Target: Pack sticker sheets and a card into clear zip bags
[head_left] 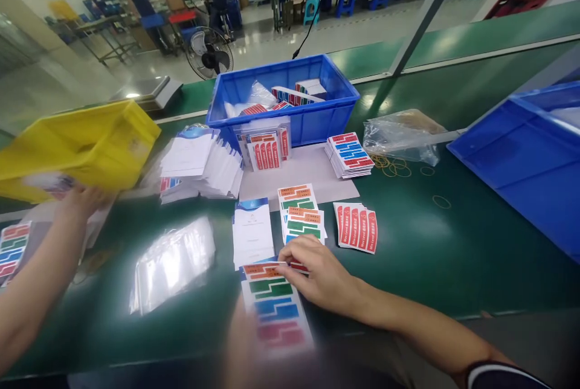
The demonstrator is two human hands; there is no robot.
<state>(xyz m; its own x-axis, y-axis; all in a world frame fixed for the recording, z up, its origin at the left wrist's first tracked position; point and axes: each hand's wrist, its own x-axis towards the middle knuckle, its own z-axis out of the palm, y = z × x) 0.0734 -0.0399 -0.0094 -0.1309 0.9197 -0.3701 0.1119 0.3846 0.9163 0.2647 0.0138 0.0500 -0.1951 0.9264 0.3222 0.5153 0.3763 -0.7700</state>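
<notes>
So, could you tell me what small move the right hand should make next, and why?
Probably pinch and lift the striped sticker sheet. The right hand already rests its fingers on the sheet's top edge, flat on the green belt, while the left hand is away at the yellow bin.

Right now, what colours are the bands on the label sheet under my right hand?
Orange, green, blue and red bands on the label sheet, top to bottom; the head view shows it.
</notes>
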